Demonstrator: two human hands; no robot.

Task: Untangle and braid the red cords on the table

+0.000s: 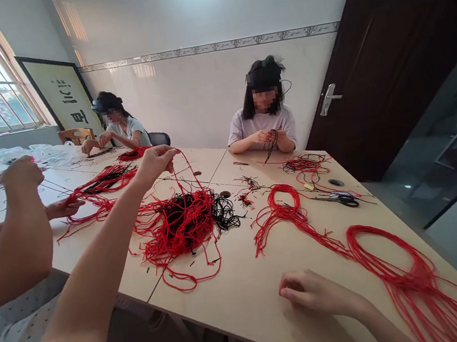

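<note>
My left hand [159,164] is raised over the table, its fingertips pinched on a red cord [191,168] that hangs down into a tangled pile of red and black cords [184,219]. Low over the front edge of the table is my right hand [305,292], fingers curled with thumb and fingertips together and nothing visible between them. To its right lies a looped bundle of red cords [408,275]. A smaller red coil [283,199] rests beyond my right hand, its strands trailing toward the larger bundle.
Scissors [340,198] and a dark roll [336,182] lie at the table's right side. Across the table [233,252], a person handles dark cords [270,143]. Another person sits farther left. At the near left, a neighbour's hands [22,173] hold red cords.
</note>
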